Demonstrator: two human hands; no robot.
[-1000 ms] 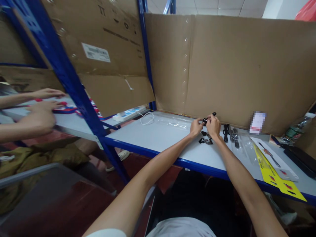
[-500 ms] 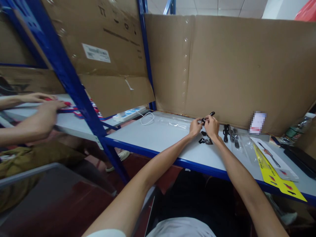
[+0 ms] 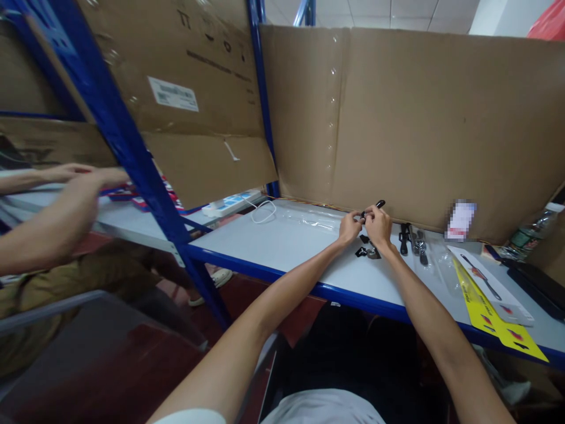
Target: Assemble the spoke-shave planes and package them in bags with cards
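Note:
My left hand (image 3: 350, 227) and my right hand (image 3: 378, 226) meet above the table, fingers closed around one slim, glossy black part (image 3: 380, 204). Its rounded end sticks up past my right fingers; the rest is mostly covered, so its exact kind cannot be made out. Just below my hands lie small black pieces (image 3: 362, 251) and a greyish piece (image 3: 373, 253). To the right of my right hand, several dark strap-like parts (image 3: 404, 238) lie side by side, some in clear wrapping (image 3: 422, 247).
A cardboard panel (image 3: 397, 118) rises behind the white table (image 3: 265, 247), which has a blue edge. At right are yellow cards (image 3: 485, 312), a white printed box (image 3: 494, 285), a bottle (image 3: 529, 232) and a black case (image 3: 536, 288). A co-worker's hands (image 3: 88, 176) are at left.
My hands stay in nearly the same place, with the black part still between them. At left, the co-worker's nearer hand has shifted slightly to the right.

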